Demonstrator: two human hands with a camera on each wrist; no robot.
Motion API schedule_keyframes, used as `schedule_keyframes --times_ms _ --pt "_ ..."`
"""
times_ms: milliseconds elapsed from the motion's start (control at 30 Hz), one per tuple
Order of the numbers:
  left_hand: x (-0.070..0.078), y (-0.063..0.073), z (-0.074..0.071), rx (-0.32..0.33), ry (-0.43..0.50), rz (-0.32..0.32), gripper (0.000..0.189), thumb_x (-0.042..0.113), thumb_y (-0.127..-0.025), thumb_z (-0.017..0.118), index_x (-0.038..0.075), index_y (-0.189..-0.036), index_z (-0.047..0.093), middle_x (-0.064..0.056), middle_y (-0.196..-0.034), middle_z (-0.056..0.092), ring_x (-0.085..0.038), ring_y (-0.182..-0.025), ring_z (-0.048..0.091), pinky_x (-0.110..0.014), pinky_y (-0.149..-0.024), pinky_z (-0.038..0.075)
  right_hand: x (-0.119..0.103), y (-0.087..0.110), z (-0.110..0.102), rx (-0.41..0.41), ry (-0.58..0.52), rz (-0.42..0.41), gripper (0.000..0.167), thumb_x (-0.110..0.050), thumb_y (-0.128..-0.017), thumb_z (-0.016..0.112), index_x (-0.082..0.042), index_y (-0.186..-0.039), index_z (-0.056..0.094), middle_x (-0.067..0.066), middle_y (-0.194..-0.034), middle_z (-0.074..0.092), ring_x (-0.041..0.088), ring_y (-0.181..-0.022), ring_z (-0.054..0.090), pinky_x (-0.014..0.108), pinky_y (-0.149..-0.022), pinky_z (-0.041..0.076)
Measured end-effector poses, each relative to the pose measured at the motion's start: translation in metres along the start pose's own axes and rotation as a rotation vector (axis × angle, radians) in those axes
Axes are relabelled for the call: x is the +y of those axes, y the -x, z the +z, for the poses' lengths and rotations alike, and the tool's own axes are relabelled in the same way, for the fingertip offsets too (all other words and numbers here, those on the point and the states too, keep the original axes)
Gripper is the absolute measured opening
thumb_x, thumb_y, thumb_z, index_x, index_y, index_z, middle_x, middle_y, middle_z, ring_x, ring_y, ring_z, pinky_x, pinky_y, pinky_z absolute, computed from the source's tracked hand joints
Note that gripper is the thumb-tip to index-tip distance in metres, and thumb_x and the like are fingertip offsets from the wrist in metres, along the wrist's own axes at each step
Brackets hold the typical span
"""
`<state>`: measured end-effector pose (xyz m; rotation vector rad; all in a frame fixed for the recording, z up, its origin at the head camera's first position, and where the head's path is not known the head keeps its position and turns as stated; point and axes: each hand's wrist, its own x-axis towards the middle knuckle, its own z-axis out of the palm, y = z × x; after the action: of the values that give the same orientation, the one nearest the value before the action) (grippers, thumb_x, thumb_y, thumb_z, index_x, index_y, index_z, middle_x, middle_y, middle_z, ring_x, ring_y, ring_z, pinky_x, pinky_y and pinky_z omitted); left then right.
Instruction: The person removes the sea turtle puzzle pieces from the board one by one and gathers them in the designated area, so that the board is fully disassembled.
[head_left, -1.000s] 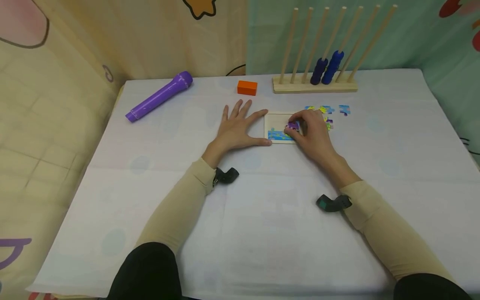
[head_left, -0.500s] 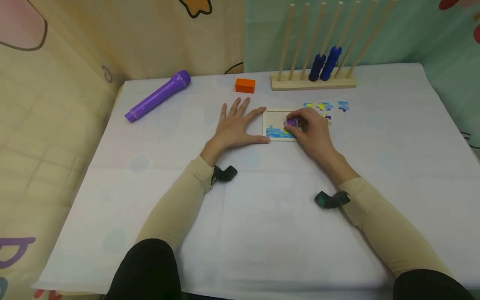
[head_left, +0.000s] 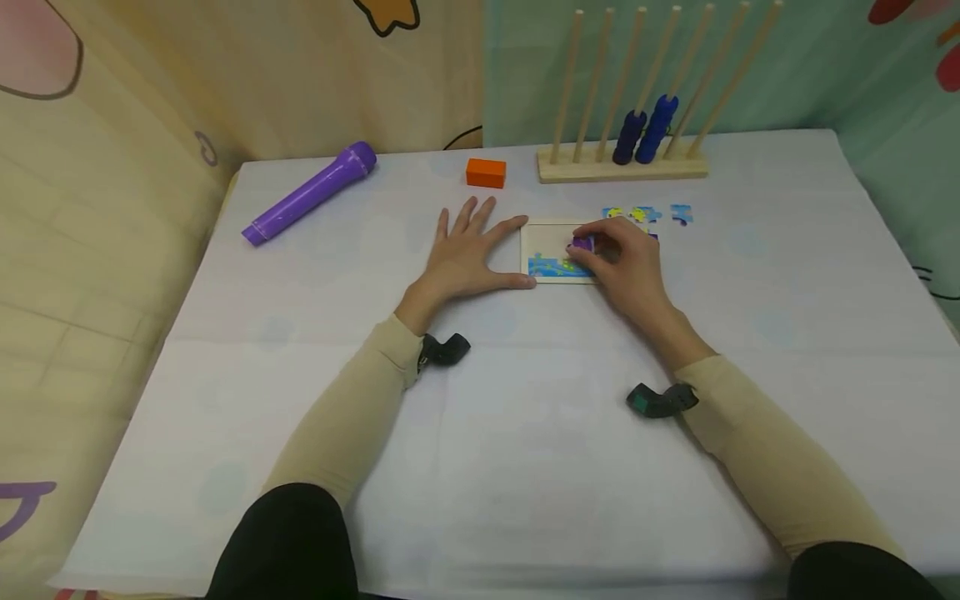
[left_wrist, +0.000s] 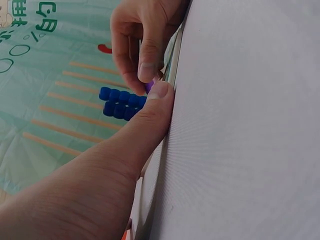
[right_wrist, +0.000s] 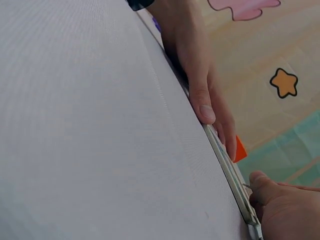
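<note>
A small framed jigsaw board (head_left: 543,236) lies on the white table, with blue pieces (head_left: 551,267) filling its lower strip. My left hand (head_left: 463,258) is spread flat at its left side, thumb and index fingertip touching the frame's left corners. Over the board's right part, my right hand (head_left: 630,262) pinches a purple puzzle piece (head_left: 582,243) between thumb and fingers. In the left wrist view, the purple piece (left_wrist: 149,86) shows between the right hand's fingertips, just behind my left thumb (left_wrist: 159,91). The right hand covers the board's right side.
Several loose puzzle pieces (head_left: 647,214) lie beyond the right hand, one (head_left: 682,214) farther right. Behind stand an orange block (head_left: 486,172) and a wooden peg rack (head_left: 622,171) with blue beads (head_left: 656,129). A purple toy microphone (head_left: 311,193) lies at the back left.
The right hand has shifted slightly over the board, and less of the purple piece shows between its fingers. The left hand stays at the frame. The head view has shifted a little.
</note>
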<state>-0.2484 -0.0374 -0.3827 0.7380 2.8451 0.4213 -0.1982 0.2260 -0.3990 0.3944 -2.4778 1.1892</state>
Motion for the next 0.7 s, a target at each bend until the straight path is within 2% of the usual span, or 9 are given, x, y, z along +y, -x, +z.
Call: schedule_keyframes --times_ms 200,367,700 --pt "-0.001 0.001 -0.004 -0.002 0.002 0.007 0.101 0.085 -0.081 0.065 0.047 -0.166 0.026 -0.007 -0.179 0.004 -0.034 -0.165 -0.005 -0.063 -0.129 -0.01 -0.004 0.0 -0.001 0.016 -0.009 0.054 0.028 -0.016 -0.094 0.082 -0.005 -0.119 0.075 0.009 -0.117 0.074 0.019 -0.102 0.066 0.014 -0.09 0.048" --pt "-0.002 0.001 -0.001 0.007 0.008 0.008 0.101 0.085 -0.08 0.066 0.048 -0.165 0.026 -0.006 -0.179 0.004 -0.032 -0.165 -0.006 -0.063 -0.129 -0.011 -0.004 0.001 -0.009 0.035 0.001 0.159 0.03 -0.023 -0.096 0.08 -0.01 -0.122 0.075 0.005 -0.119 0.073 0.013 -0.102 0.065 0.016 -0.091 0.049" --pt "-0.002 -0.001 0.002 0.004 -0.002 -0.006 0.102 0.087 -0.08 0.065 0.049 -0.165 0.024 -0.004 -0.18 0.002 -0.032 -0.165 -0.008 -0.062 -0.129 -0.013 0.018 0.002 -0.067 0.108 -0.015 0.233 0.03 -0.019 -0.096 0.08 -0.006 -0.122 0.076 0.011 -0.121 0.073 0.001 -0.095 0.064 0.01 -0.088 0.05"
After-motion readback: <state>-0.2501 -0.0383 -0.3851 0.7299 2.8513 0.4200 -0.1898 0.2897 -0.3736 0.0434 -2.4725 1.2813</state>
